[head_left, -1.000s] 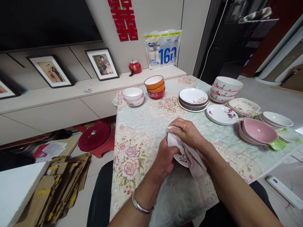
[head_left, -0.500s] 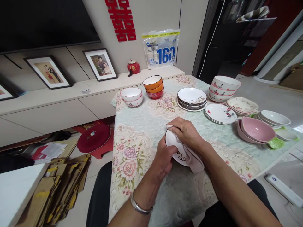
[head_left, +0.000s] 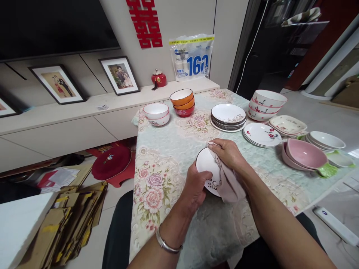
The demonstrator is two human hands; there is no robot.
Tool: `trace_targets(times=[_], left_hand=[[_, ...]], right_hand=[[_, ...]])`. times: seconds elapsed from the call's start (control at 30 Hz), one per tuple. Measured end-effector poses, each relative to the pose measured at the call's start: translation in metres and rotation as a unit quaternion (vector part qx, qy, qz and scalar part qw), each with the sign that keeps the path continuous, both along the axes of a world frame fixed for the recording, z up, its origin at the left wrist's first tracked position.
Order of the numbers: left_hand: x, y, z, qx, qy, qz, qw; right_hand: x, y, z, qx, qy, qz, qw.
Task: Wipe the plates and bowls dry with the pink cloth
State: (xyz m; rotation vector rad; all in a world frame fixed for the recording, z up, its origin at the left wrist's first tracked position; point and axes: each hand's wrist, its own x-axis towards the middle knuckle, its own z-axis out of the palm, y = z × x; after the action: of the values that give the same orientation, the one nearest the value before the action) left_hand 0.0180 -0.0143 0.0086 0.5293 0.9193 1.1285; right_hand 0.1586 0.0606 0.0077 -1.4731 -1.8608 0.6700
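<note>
Over the near part of the table, my left hand (head_left: 196, 183) grips the left edge of a white plate (head_left: 206, 164) with a dark rim and a brown pattern. Its thumb lies across the plate's face; the other fingers are hidden underneath. My right hand (head_left: 228, 153) is closed on a pale pinkish cloth (head_left: 228, 183) at the plate's upper right edge. The cloth hangs down over the right side of the plate and covers part of it. The plate is tilted, facing up towards me.
On the flowered tablecloth (head_left: 157, 157) stand stacked plates (head_left: 228, 114), flower-patterned plates (head_left: 262, 135), orange bowls (head_left: 181, 98), white bowls (head_left: 156, 114), tall bowls (head_left: 266, 104) and pink leaf-shaped bowls (head_left: 305, 154). Flattened cardboard (head_left: 70, 224) lies on the floor at left, near a red stool (head_left: 112, 162).
My right hand and the cloth have shifted right, from the plate's top to its upper right edge, baring more of its face. My left hand keeps its hold.
</note>
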Motion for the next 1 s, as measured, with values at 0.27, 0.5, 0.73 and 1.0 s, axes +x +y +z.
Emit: trace_targets(times=[0.27,0.5,0.73,1.0], left_hand=[[-0.003,0.001,-0.004,0.021,0.018,-0.019,0.999],[-0.003,0.001,-0.007,0.014,0.036,-0.029,0.999],[-0.004,0.000,-0.005,0.032,0.036,-0.046,0.998],[-0.004,0.001,-0.006,0.016,0.053,-0.034,0.998]], right_hand=[[-0.002,-0.001,-0.001,0.044,-0.063,0.048,0.996],[-0.020,-0.011,0.010,0.078,-0.059,0.172,0.980],[0.000,-0.002,0.002,-0.008,-0.006,0.121,0.993],[-0.012,-0.006,0.007,0.046,-0.056,0.161,0.984]])
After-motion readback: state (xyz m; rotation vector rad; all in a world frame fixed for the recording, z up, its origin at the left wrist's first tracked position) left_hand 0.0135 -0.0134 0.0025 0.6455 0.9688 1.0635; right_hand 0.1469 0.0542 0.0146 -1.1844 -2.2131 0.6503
